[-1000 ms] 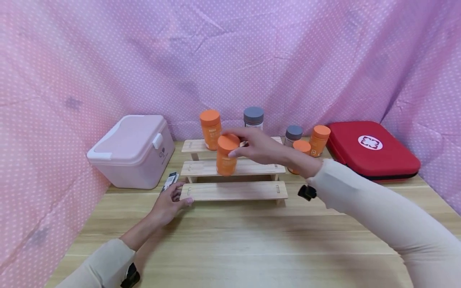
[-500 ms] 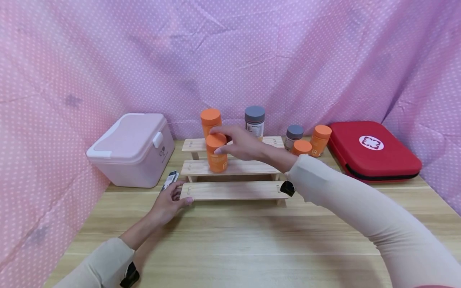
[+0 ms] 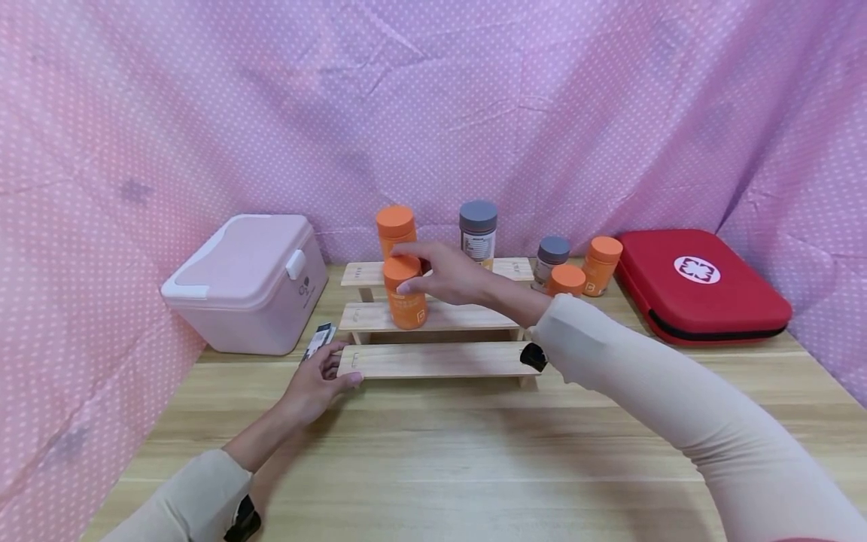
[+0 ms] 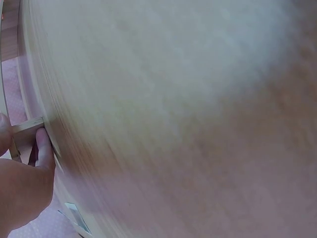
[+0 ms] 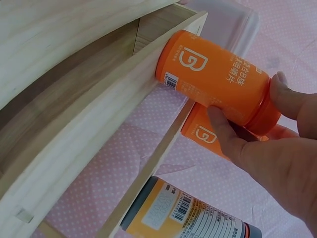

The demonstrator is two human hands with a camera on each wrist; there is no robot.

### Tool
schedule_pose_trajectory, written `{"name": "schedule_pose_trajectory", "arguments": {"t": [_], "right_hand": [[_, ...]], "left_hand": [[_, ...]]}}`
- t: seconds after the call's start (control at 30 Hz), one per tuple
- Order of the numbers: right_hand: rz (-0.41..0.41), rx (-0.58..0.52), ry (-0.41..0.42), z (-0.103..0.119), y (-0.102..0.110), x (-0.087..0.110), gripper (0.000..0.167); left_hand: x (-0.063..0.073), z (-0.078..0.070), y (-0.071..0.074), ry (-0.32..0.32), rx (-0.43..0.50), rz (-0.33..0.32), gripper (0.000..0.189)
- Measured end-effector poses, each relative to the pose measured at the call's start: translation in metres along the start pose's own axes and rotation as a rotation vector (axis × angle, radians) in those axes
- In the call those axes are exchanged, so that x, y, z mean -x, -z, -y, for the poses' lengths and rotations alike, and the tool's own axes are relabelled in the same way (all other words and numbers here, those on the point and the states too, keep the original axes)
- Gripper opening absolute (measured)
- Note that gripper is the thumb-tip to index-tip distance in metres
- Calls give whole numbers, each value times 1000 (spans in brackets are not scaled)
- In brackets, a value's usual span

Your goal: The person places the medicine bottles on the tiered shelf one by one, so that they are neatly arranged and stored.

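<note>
My right hand pinches an orange pill bottle near its lid. The bottle is upright at the left part of the middle step of a three-step wooden rack. In the right wrist view its base meets the step's edge, thumb and fingers around the lid end. Behind it on the top step stands a second orange bottle, partly hidden. A grey-lidded bottle is farther right on that step. My left hand grips the lowest step's left end, fingers against the end support.
A pale pink lidded box stands left, with a small printed packet beside it. Right of the rack are a small grey-lidded bottle and two orange-lidded ones, then a red zip case. A pink dotted curtain hangs behind.
My right hand has carried the orange bottle leftward to the left part of the middle step, and it shifted only slightly in the last half second. The left hand has stayed put.
</note>
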State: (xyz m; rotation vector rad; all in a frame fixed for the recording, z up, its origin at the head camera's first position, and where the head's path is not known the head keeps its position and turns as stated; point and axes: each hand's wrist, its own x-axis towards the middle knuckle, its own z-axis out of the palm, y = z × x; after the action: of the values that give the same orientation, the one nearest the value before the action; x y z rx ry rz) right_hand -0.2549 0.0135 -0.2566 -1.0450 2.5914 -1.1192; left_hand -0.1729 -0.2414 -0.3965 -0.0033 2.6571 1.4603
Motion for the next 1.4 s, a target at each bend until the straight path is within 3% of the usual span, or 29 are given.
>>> {"name": "schedule_pose_trajectory", "arguments": {"t": [0.33, 0.5, 0.77, 1.13, 1.4], "right_hand": [[-2, -11, -12, 1, -1, 4, 63], [-26, -15, 15, 2, 6, 19, 65], [-122, -92, 20, -17, 30, 75, 59], [-214, 2, -137, -55, 57, 167, 56], [-262, 45, -248, -75, 70, 206, 56]], "left_hand": [[0, -3, 2, 13, -1, 7, 69], [-1, -2, 1, 13, 10, 7, 68], [-1, -2, 2, 20, 4, 9, 68], [0, -3, 4, 15, 4, 17, 68], [-1, -1, 4, -19, 11, 13, 65]]}}
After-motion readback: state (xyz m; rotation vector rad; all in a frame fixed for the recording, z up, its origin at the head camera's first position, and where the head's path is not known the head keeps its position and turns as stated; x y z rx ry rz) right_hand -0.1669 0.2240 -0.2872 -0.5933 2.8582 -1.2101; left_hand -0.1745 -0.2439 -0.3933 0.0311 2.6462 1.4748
